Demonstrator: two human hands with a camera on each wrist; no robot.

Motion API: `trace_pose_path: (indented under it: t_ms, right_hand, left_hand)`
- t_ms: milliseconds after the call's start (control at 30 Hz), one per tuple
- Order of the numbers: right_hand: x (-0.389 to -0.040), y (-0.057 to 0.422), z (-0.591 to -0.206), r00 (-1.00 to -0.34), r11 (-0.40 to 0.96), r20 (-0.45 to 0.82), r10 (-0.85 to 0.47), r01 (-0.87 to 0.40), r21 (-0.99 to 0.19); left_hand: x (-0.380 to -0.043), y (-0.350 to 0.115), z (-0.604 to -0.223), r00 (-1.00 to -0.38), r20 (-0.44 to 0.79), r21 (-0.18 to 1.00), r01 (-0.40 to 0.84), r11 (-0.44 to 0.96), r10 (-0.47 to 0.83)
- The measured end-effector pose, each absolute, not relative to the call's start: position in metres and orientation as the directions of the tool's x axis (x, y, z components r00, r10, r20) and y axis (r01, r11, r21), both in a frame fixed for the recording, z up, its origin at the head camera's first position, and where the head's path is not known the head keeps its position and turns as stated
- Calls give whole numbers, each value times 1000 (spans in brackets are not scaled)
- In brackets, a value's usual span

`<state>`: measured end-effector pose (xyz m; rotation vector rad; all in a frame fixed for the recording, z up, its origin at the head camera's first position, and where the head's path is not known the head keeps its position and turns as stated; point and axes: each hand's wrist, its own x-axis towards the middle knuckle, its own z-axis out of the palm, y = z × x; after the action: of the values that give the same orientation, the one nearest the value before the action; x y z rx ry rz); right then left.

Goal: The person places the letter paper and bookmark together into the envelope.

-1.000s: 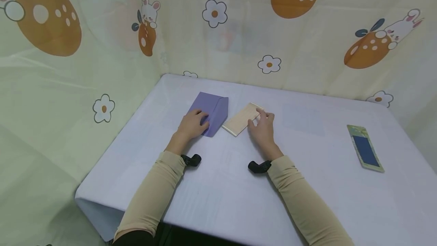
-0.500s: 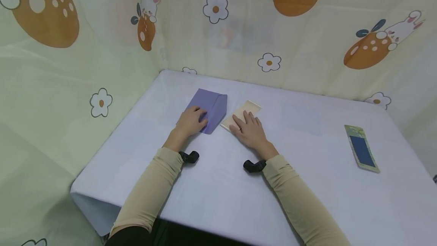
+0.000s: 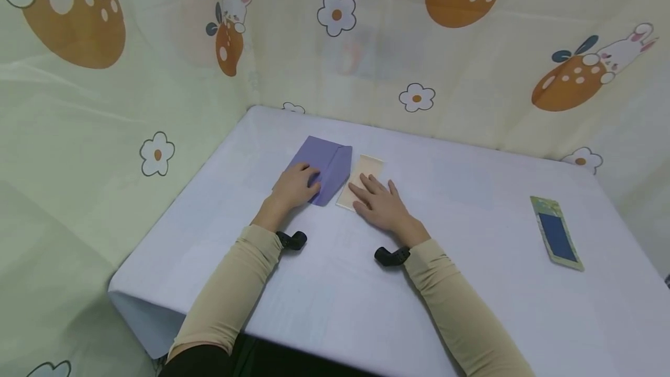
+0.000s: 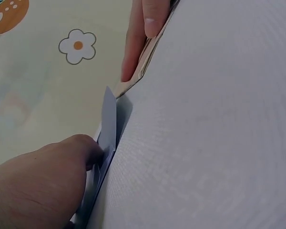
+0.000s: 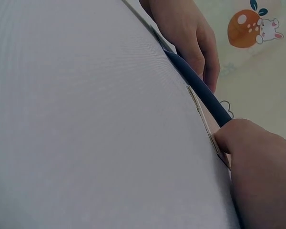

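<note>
A purple paper envelope [image 3: 327, 153] with a raised flap lies towards the back of the table. My left hand [image 3: 294, 186] rests on its lower left part, fingers slightly bent; in the left wrist view the thumb touches the paper behind the standing flap [image 4: 108, 121]. Just right of the envelope lies a narrow cream folded paper [image 3: 371, 164], its layered edge [image 5: 202, 117] showing in the right wrist view. Across this paper my right hand [image 3: 384, 207] rests with fingers spread and fairly straight, covering its middle and right side.
On the right of the white-covered table [image 3: 460, 307] lies a flat green-bordered item with a dark blue middle [image 3: 557, 233]. A patterned curtain [image 3: 282, 39] hangs behind and to the left. The table's front edge is near my forearms.
My right hand has gone from the cream paper's far right edge to lying across it. The paper has turned more upright and shifted closer to the envelope. My left hand stays on the envelope.
</note>
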<state>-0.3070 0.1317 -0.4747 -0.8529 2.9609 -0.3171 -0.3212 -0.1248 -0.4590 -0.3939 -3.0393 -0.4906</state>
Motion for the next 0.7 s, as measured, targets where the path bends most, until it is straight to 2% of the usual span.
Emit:
trace_pose_path:
  t_ms: [200, 533, 700]
  right_hand:
    - [-306, 134, -475, -798, 772, 35, -602, -593, -229]
    - [-301, 127, -469, -790, 774, 19, -612, -604, -192]
    - [-299, 123, -468, -777, 755, 74, -625, -626, -198]
  left_hand:
    - [-320, -122, -458, -966, 73, 296, 258, 920, 248]
    - [-321, -122, -457, -965, 71, 292, 260, 920, 251]
    - [-320, -122, -457, -965, 74, 291, 261, 920, 251]
